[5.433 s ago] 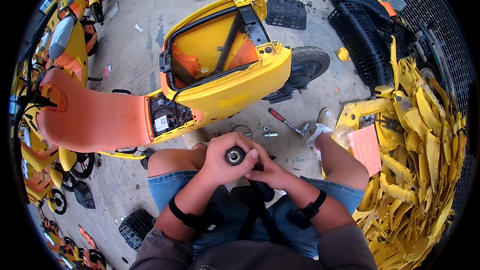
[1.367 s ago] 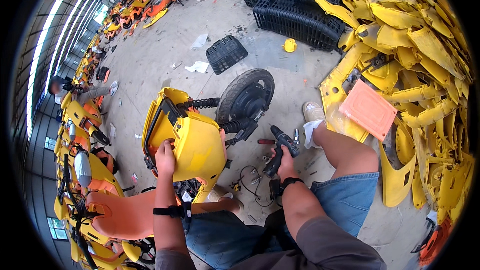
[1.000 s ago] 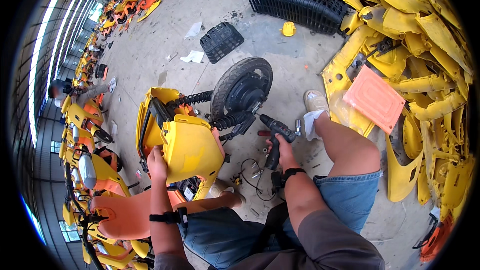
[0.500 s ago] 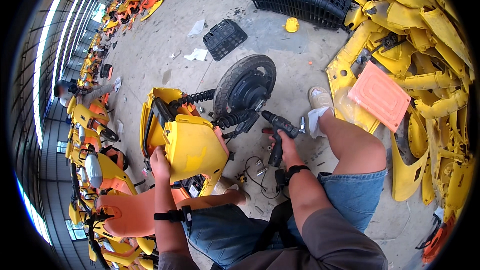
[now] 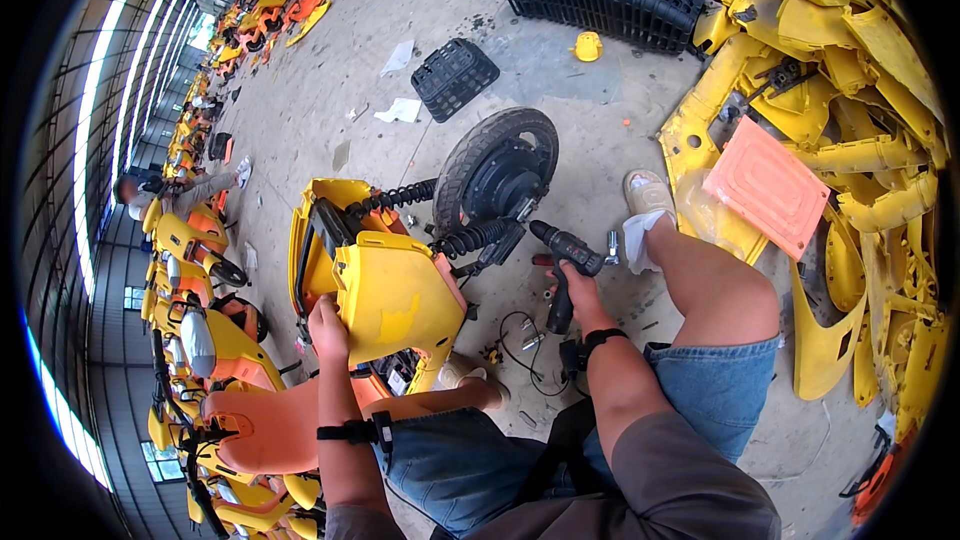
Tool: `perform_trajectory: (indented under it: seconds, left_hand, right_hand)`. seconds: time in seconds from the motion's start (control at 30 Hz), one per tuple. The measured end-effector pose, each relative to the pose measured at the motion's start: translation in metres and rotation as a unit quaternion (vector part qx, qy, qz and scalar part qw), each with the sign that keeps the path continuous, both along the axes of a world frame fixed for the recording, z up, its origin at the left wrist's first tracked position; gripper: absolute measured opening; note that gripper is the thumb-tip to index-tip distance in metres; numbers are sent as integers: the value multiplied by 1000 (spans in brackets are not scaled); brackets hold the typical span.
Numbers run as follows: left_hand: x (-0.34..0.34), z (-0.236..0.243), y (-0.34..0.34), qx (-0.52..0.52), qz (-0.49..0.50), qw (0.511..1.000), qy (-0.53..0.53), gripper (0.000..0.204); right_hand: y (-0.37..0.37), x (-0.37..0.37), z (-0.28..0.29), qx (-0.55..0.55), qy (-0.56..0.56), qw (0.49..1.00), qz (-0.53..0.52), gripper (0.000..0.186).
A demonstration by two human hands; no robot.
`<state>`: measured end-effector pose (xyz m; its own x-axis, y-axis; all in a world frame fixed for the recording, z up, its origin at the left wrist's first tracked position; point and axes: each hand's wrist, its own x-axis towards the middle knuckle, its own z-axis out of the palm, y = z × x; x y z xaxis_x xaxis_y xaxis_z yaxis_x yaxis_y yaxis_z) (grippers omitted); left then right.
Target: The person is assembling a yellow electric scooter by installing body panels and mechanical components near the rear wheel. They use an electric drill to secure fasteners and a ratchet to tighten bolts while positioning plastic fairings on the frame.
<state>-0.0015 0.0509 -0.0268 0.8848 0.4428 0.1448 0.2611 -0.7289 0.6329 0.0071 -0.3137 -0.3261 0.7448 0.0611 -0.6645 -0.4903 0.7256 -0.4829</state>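
A scooter's tail lies tipped over on the floor before me, its yellow body panel (image 5: pixel 395 305) facing up. My left hand (image 5: pixel 328 328) is closed on the panel's left edge, with some fingertips hidden behind it. In my right hand (image 5: pixel 580 292) is a black cordless drill (image 5: pixel 567 248), gripped by its handle. The drill's nose points up and left toward the hub of the rear wheel (image 5: pixel 497 172), apart from it. Two black coil shock absorbers (image 5: pixel 472 238) run between the body and the wheel. An orange panel (image 5: pixel 270 427) is beside my left forearm.
A heap of yellow panels (image 5: pixel 830 155) fills the right, with an orange cover (image 5: pixel 768 187) on it. Black crates (image 5: pixel 600 0) stand at the back; a black basket (image 5: pixel 452 78) lies nearer. A socket (image 5: pixel 613 245) and a cable (image 5: pixel 515 360) lie nearby. Scooters line the left, beside another person (image 5: pixel 150 190).
The whole view has shifted slightly, so everything appears a little farther right. Both hands keep the same holds, and the drill's position against the wheel looks unchanged.
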Motion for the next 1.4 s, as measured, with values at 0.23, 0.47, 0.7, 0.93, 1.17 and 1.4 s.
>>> perform_trajectory:
  seconds: [0.23, 0.47, 0.7, 0.93, 1.17, 1.4]
  left_hand:
    - [0, 7, -15, 2, -12, 1000, -6, 44]
    - [-2, 10, -18, -16, 15, 1000, 0, 42]
    - [-1, 0, -7, -19, 7, 1000, -16, 46]
    - [-1, -6, 8, -60, -4, 998, -3, 47]
    - [0, 0, -8, -72, 11, 997, -31, 44]
    - [2, -2, -4, -76, 9, 997, -20, 44]
  right_hand:
    - [12, -6, -9, -23, -41, 998, -40, 33]
    - [7, -2, 1, 7, 13, 1000, -1, 30]
    - [14, -5, -24, 28, -26, 999, -6, 37]
    - [3, -3, -4, 178, -25, 984, 9, 37]
    - [-6, 4, -27, 134, -13, 991, 23, 25]
    - [3, -1, -25, 138, 2, 990, 0, 24]
